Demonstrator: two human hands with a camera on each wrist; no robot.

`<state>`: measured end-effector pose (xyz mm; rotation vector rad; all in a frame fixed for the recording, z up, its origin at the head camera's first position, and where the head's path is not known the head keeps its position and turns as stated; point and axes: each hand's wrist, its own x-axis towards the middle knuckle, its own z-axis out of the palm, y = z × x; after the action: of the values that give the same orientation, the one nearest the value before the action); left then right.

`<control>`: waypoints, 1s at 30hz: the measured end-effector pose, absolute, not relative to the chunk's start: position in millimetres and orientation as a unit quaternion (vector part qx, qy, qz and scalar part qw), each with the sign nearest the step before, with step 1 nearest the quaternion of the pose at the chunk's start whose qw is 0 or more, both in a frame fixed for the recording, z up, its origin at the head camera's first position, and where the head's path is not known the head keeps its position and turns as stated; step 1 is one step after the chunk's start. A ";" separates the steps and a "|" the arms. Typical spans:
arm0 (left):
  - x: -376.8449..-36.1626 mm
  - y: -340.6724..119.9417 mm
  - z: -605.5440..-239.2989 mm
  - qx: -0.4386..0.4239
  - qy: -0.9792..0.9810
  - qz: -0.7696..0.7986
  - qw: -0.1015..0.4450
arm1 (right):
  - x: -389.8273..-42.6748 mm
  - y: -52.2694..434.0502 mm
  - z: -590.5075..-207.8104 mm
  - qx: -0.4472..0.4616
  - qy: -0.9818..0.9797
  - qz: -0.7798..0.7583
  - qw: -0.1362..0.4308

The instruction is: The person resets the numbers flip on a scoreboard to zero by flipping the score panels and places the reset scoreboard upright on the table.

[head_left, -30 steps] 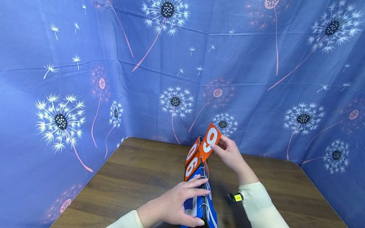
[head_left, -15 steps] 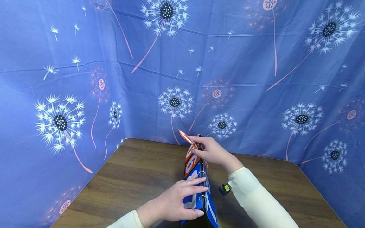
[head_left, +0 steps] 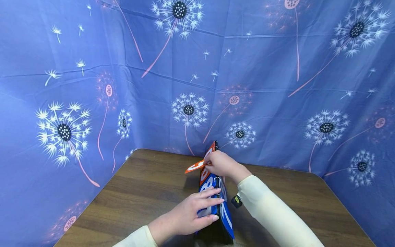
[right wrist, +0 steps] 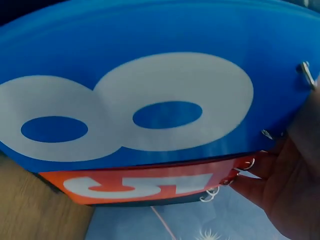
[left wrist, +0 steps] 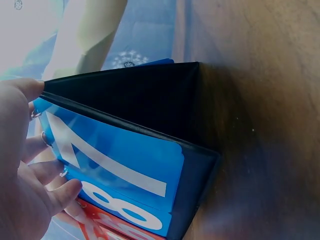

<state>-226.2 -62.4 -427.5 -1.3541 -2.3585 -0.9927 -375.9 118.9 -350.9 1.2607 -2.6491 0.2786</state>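
A tent-shaped flip scoreboard [head_left: 227, 219] with blue and orange number cards on metal rings stands on the wooden table. My left hand [head_left: 191, 213] holds its ridge at the near end, thumb at the corner and fingers over the blue cards. A blue card [left wrist: 140, 145] faces the left wrist camera. Farther along, my right hand [head_left: 221, 165] pinches an orange number card [head_left: 194, 167], which sticks out to the left of the ridge. In the right wrist view, a blue card with an 8 [right wrist: 175, 100] and an orange card with a 5 [right wrist: 145, 185] hang on the other side.
The wooden table [head_left: 139, 185] extends to both sides of the scoreboard. Behind it hangs a blue dandelion-print cloth [head_left: 160, 120]. A small black device with a yellow label [head_left: 236, 201] sits at the right wrist.
The far orange card was flipped from right to left and let go. My right hand has come nearer and taken another orange card, now tipped left. My left hand stays on the ridge.
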 end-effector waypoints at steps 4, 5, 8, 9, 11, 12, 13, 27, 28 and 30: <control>-228.3 -62.6 -426.9 -0.465 -0.807 -0.345 0.121 | -378.1 115.1 -349.5 0.437 -0.891 0.082 0.091; -228.8 -62.7 -427.1 -0.465 -0.806 -0.345 0.121 | -378.5 114.4 -349.4 0.436 -0.892 0.079 0.085; -230.2 -63.2 -428.0 -0.464 -0.807 -0.346 0.115 | -378.7 112.8 -348.6 0.421 -0.902 0.072 0.066; -230.6 -63.2 -428.4 -0.465 -0.807 -0.347 0.113 | -378.8 112.1 -348.4 0.416 -0.905 0.069 0.060; -230.9 -63.3 -428.8 -0.464 -0.809 -0.344 0.110 | -379.2 111.1 -347.9 0.411 -0.909 0.059 0.049; -230.8 -63.1 -428.8 -0.464 -0.809 -0.342 0.112 | -379.3 111.0 -347.4 0.410 -0.910 0.054 0.045; -230.8 -63.0 -429.0 -0.465 -0.809 -0.342 0.111 | -379.5 111.1 -346.8 0.410 -0.910 0.048 0.042; -231.2 -63.0 -429.1 -0.470 -0.804 -0.350 0.100 | -380.3 111.4 -346.5 0.404 -0.914 0.028 -0.017; -231.3 -63.2 -429.0 -0.470 -0.804 -0.349 0.101 | -379.8 112.0 -345.6 0.407 -0.912 0.041 -0.022; -231.6 -63.5 -428.7 -0.471 -0.806 -0.342 0.106 | -379.0 114.5 -344.2 0.413 -0.907 0.081 -0.028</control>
<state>-231.6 -63.5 -428.7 -1.3876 -2.3751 -1.0084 -379.0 114.5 -344.2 1.3210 -2.9010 0.2589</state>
